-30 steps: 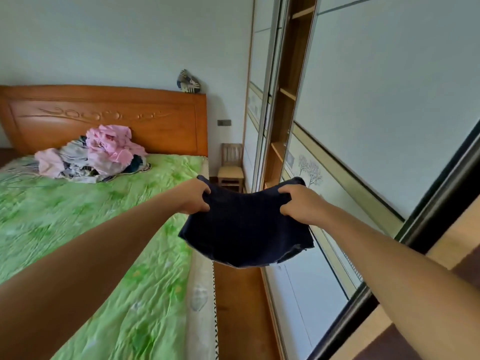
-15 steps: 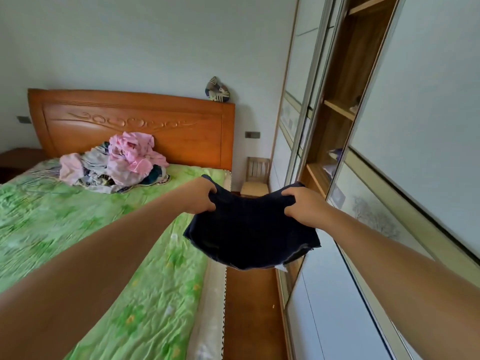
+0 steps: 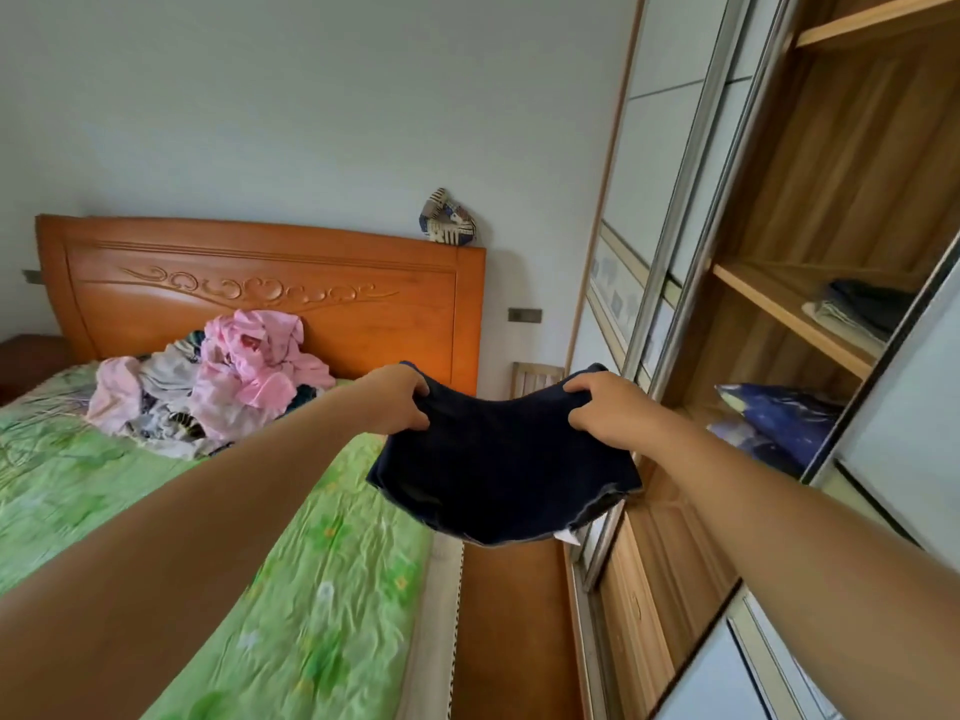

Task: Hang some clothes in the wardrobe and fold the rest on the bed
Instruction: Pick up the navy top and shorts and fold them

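Open wardrobe at right, beside its sliding door. The middle shelf is carrying a small stack of folded clothes, dark pieces lying over paler ones. The compartment beneath it is holding dark blue patterned bedding, lying toward its right side. What the top shelf is holding cannot be seen.

The bed at left, under a green sheet, is bearing a loose pile of pink, grey and patterned clothes near the headboard. A small patterned object is sitting on the headboard's top edge. A wooden chair is standing between bed and wardrobe, mostly hidden.

Both bare arms are reaching forward, nearly straight. The left hand and right hand are each gripping an upper corner of a dark navy garment, knuckles up and fingers curled over the edge, with cloth bunching under them. The garment is hanging in the air between the hands, sagging in the middle, above the strip of floor between the bed's edge and the wardrobe. A white tag is showing at its lower right hem.
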